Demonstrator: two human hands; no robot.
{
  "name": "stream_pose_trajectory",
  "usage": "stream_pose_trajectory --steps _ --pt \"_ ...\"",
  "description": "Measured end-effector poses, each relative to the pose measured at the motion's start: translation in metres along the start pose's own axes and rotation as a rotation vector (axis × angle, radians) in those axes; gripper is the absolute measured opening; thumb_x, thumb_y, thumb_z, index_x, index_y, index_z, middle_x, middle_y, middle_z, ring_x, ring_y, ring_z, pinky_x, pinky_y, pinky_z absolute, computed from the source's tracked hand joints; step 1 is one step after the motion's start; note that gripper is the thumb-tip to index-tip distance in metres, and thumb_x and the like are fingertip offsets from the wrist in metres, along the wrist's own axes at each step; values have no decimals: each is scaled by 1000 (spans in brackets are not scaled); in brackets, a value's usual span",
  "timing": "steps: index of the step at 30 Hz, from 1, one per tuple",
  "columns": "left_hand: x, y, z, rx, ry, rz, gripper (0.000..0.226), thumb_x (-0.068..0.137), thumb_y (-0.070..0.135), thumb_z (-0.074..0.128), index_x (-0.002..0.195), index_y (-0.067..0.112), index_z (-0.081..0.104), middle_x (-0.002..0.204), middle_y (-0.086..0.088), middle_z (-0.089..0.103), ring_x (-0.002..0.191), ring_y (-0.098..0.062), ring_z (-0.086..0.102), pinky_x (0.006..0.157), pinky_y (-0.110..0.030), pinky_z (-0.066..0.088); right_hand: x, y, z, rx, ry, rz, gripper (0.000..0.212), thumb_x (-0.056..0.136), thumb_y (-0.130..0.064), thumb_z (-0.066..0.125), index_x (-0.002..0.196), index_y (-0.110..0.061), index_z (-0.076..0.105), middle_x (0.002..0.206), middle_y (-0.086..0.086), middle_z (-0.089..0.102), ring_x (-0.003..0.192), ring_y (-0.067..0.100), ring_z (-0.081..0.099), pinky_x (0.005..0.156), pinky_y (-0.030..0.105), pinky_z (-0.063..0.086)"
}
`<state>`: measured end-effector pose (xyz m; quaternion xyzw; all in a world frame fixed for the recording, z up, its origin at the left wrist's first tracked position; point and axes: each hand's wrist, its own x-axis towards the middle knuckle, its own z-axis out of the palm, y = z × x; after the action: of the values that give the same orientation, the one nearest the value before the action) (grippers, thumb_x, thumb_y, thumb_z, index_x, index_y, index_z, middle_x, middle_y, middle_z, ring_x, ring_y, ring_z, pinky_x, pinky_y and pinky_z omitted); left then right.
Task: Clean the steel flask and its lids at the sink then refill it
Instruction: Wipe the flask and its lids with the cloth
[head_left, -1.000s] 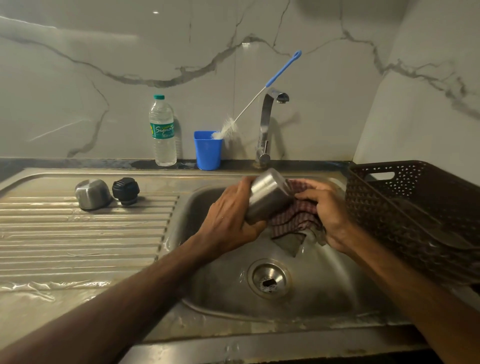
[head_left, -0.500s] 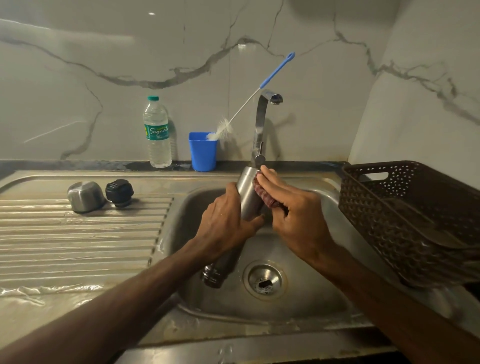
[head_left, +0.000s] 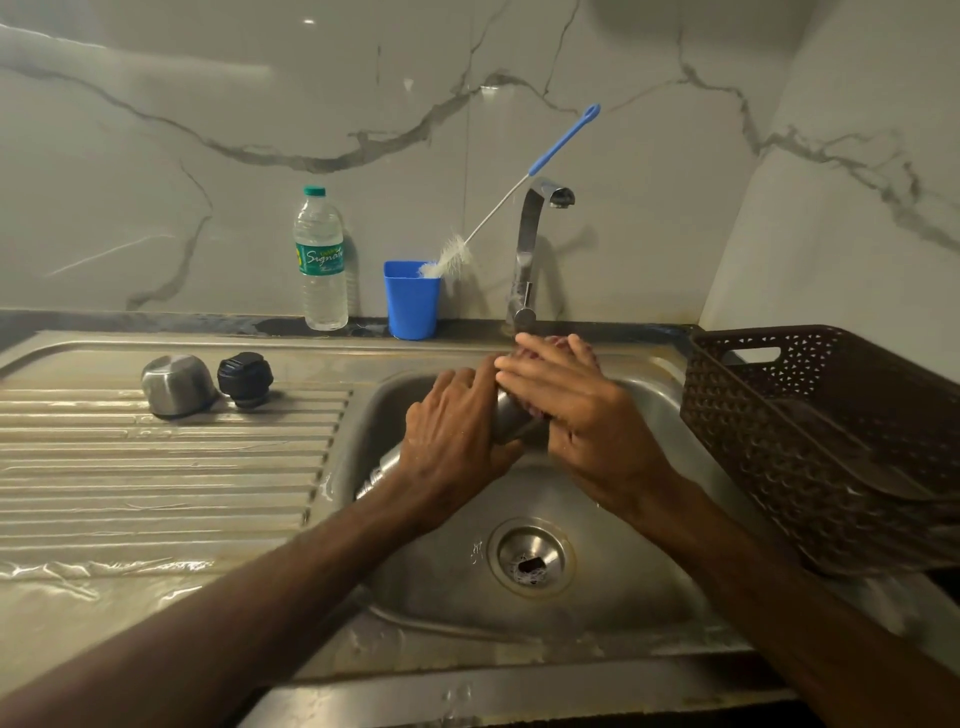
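Flask (head_left: 511, 415) over the sink (head_left: 623, 597), and it's getting its outside wiped! The left hand (head_left: 457, 431) is wrapped round the middle of the steel body, fingers curled over the top. It holds the flask slanted, threaded neck low toward the sink's left wall and base high toward the back rim. That tilt looks deliberate to me: any water inside drains out of the mouth, and drips land in the basin rather than on the bench.

The right hand (head_left: 587, 415) is laid over the raised end, with a reddish cloth (head_left: 556, 343) bunched beneath it. The fingers reach over the cloth and bend round the flask; the thumb is hidden. One hand anchors, the other rubs, I'd say.

Just above, the tap (head_left: 527, 249) stands at the sink's back rim, with no stream that I can make out.

On the draining board (head_left: 156, 467), near its back edge, the steel cup lid (head_left: 179, 384) sits upside down, just beside the black stopper (head_left: 245, 379). They are probably parked on the ribs to drip.

Along the bench's back edge, a water bottle (head_left: 321, 260) waits, likely for the refill. The blue cup (head_left: 411, 299) beside it props a bottle brush (head_left: 519, 182). A brown basket (head_left: 831, 441) sits at the sink's right edge.
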<state>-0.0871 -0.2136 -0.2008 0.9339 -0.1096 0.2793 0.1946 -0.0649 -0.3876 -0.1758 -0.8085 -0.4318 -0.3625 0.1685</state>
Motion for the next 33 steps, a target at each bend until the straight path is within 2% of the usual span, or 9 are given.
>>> stream_pose_trajectory --steps 2,5,11,13,16,20,26,30,33 --pt "0 4 -1 98 -24 51 87 83 47 76 154 25 30 132 -2 55 120 -23 49 84 -38 43 4 8 -3 87 39 158 49 91 -1 41 131 -4 68 136 12 67 137 29 55 121 41 34" --pt "0 7 0 183 -33 125 91 82 41 79 157 23 31 135 -5 54 121 -24 48 86 -39 44 5 16 -10 153 109 335 43 89 10 51 125 -3 71 125 12 72 120 26 66 110 16 41" --pt "6 -5 3 233 30 223 94 64 29 90 147 15 48 115 -8 65 102 -28 58 76 -42 50 0 11 -18 222 45 162 37 96 -4 47 121 -4 74 122 9 74 119 16 65 109 28 48" --pt "7 -5 2 248 45 286 96 65 29 89 150 17 46 118 -6 64 104 -26 56 79 -41 50 2 18 -20 383 117 360 31 97 4 53 115 -8 76 111 3 77 107 10 70 98 27 56" --pt "7 -4 4 203 44 328 96 68 32 88 152 19 43 127 -6 62 111 -25 53 86 -43 50 -2 27 -21 813 168 757 31 98 6 48 110 -6 75 105 5 79 103 19 74 91 37 61" --pt "6 -10 2 99 37 241 95 72 35 87 153 18 40 130 -7 59 114 -24 50 90 -43 48 -10 28 -21 931 168 959 34 101 0 49 116 -15 76 107 -1 79 102 21 75 85 41 63" --pt "7 -10 -3 71 46 142 98 73 36 89 154 18 37 134 -9 57 118 -27 51 92 -46 49 -6 7 -17 501 238 651 45 92 9 60 131 -11 70 126 -2 72 119 5 66 105 30 54" --pt "9 -10 -7 41 86 98 96 75 34 88 155 18 37 136 -8 56 119 -25 49 92 -43 46 -5 -5 -25 349 302 404 41 96 2 64 135 -9 66 125 5 73 105 -3 67 97 28 58" --pt "7 -8 -7 34 88 95 95 75 34 88 154 17 38 136 -9 56 119 -26 50 91 -43 46 -4 -7 -27 401 312 397 36 101 -5 62 136 -10 65 123 3 74 88 -4 72 81 23 61"
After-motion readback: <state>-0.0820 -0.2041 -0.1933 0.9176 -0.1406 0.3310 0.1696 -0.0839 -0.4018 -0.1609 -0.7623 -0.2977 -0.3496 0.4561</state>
